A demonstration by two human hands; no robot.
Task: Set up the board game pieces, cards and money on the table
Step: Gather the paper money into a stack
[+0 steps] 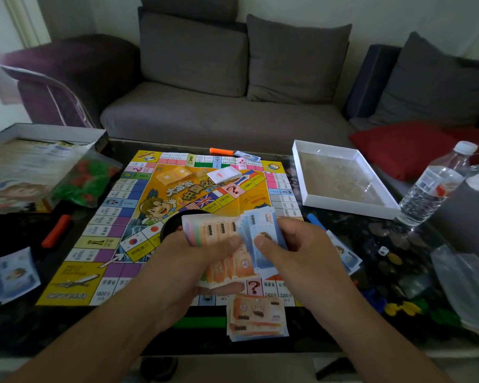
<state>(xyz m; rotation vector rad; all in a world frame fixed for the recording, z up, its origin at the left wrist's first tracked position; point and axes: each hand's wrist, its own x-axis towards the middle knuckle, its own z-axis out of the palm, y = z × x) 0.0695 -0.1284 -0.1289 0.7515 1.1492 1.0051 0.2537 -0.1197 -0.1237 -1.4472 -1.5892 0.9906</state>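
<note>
The fingers (pixel 219 246) of the left hand (pixel 183 261) are curled round a thick stack of play money (pixel 213 230), orange notes on top with coloured edges showing at its left end. The right hand (pixel 291 244) pinches a few blue notes (pixel 263 233) at the right end of that stack, its thumb pressed flat on the top blue note and the other fingers tucked beneath. Both hands hover above the near half of the game board (pixel 138 217), which lies open and flat on the dark bench (pixel 25 327).

Just below the hands, a small pile of orange notes (pixel 256 317) overlaps the board's near edge, beside a green stick (pixel 198 322) that lies along that edge. On the board's far half rests a white deck of cards (pixel 224 175). A black round object shows on the board just behind the left hand, mostly hidden.

Blue notes lie in separate piles around the board: one pile (pixel 15 275) at the left of the bench, one (pixel 343 251) to the right of the right hand, and a small one (pixel 246 155) at the far edge. An orange stick (pixel 221 151) lies at the far edge, a red stick (pixel 56 230) at the left and a blue stick (pixel 315 220) at the right. A white die (pixel 383 250) sits on the bench to the right, with blue, yellow and green tokens (pixel 404 308) nearer the front.

At the left, the box (pixel 39 131) holds printed sheets and a clear bag of red and green pieces (pixel 86 181). At the right stand an empty white box lid (pixel 343 175), a water bottle (pixel 434 189) and a clear plastic bag (pixel 465 283). A grey sofa (pixel 219 114) with a red cushion (pixel 404 147) lies beyond.
</note>
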